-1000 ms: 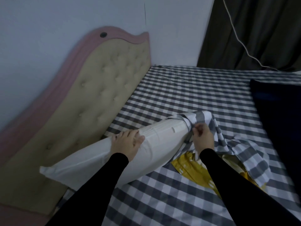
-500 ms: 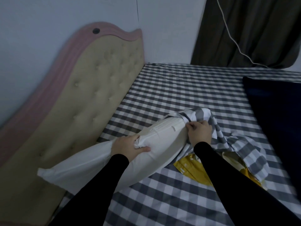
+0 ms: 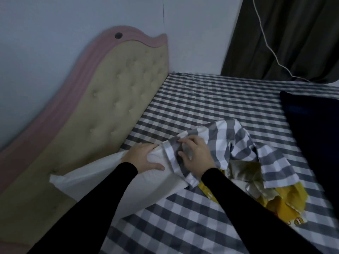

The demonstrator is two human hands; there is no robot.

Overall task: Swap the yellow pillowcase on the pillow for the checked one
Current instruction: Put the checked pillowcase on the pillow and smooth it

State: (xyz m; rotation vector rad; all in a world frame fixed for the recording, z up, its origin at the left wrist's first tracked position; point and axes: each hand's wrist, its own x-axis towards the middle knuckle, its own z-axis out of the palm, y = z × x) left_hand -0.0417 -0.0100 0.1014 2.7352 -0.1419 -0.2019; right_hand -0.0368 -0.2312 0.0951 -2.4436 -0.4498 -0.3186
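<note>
Bed (image 3: pixel 211 99), large, dressed in a grey-and-white checked sheet, fills most of what I see, with a tufted cream headboard (image 3: pixel 117 99) trimmed in pink along its left edge, a pale wall behind it, a dark curtain (image 3: pixel 286 37) at top right and a dark navy blanket (image 3: pixel 315 136) lying on the right side of the mattress. Pillow (image 3: pixel 102 178), bare and white, lies against the foot of the headboard with its long axis running from the lower left up toward the right, so its far end points at my hands. Checked pillowcase (image 3: pixel 229 142), mouth drawn over that far end only, the rest of it trailing loose to the right over the sheet (same pattern as the sheet, so its edges are hard to follow). Yellow pillowcase (image 3: pixel 286 197), already off, crumpled beside and partly under the checked one. Left hand (image 3: pixel 145 156), fingers curled over the pillow's top just short of the case's hem, gripping the white stuffing. Right hand (image 3: pixel 196 156), just beside it, on the gathered hem, fingers bent into the cloth and seemingly pinching it. I judge the next pull runs down the long axis, toward the lower left, and the right hand holds the edge for it.
</note>
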